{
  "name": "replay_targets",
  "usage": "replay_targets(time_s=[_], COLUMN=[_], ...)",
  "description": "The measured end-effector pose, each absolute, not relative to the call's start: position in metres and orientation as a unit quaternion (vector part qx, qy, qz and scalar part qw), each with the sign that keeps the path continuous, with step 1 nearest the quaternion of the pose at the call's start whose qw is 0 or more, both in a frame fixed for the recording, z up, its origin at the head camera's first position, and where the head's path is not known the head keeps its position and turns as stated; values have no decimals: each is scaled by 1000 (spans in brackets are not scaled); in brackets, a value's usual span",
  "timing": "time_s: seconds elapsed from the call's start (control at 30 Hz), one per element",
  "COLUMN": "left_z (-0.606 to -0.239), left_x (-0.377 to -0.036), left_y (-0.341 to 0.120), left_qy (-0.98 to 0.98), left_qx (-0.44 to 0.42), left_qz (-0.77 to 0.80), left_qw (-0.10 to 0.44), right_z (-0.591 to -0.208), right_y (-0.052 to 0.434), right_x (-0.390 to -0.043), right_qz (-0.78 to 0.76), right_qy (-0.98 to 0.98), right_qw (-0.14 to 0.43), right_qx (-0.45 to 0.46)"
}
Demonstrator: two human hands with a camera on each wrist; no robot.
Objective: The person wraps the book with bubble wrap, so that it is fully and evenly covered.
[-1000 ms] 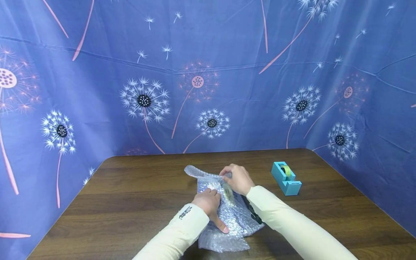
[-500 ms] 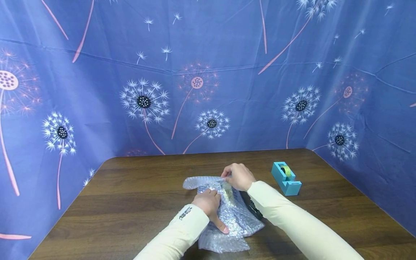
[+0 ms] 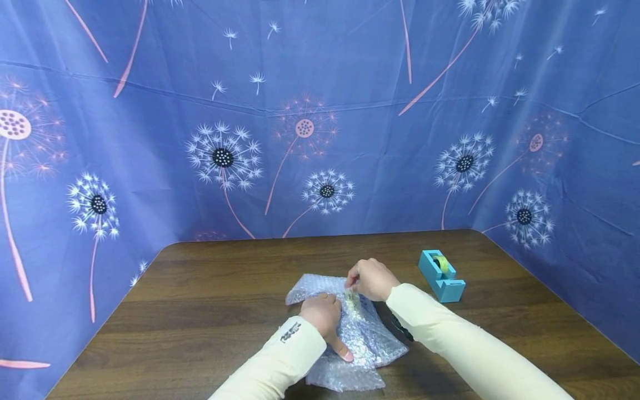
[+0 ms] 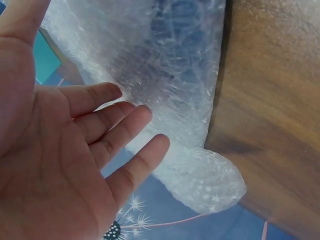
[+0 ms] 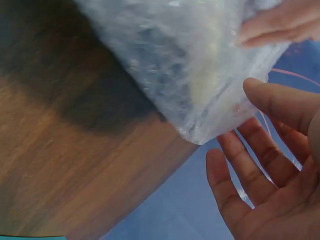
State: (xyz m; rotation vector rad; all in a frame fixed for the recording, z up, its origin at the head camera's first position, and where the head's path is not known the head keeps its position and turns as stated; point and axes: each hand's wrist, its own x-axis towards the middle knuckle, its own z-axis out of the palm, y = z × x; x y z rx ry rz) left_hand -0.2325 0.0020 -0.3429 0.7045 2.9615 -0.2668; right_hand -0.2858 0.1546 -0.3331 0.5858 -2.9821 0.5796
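Glossy plastic bubble wrap [image 3: 360,339] (crinkly) on smooth wooden table [image 3: 200,300].

I work at a makeshift recording booth, not a lived-in room: blue dandelion-print cloth [image 3: 320,139] hangs beyond my fingers on three sides, enclosing a dark wooden table [image 3: 210,300], a teal tape dispenser [image 3: 441,275] to their right.

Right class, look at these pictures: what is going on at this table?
A person in cream sleeves is working a sheet of bubble wrap around something on a wooden table. The left hand presses down on the wrap with straight fingers. The right hand pinches its far edge over a pale, partly hidden item. A teal tape dispenser stands apart, to the right.
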Motion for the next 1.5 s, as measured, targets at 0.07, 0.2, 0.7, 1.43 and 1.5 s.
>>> replay_targets(time_s=[0.07,0.2,0.7,1.43,1.5], left_z=[-344,-346,-356,-357,-355], left_x=[-233,-233,-227,-235,-235], left_y=[3,3,-1,-10,-9], left_qy=[968,965,945,980,980], left_qx=[228,228,264,191,192], left_qz=[-100,-125,-162,-35,-37], left_qw=[42,32,-105,32,35], right_z=[-338,-345,-351,-351,-349], right_y=[156,159,166,168,171], right_x=[-285,-283,-281,-279,-277], right_qz=[188,182,174,180,172], right_qy=[-962,-959,-951,-954,-954], right_qw=[23,21,23,-47,-69], right_qx=[196,214,254,236,234])
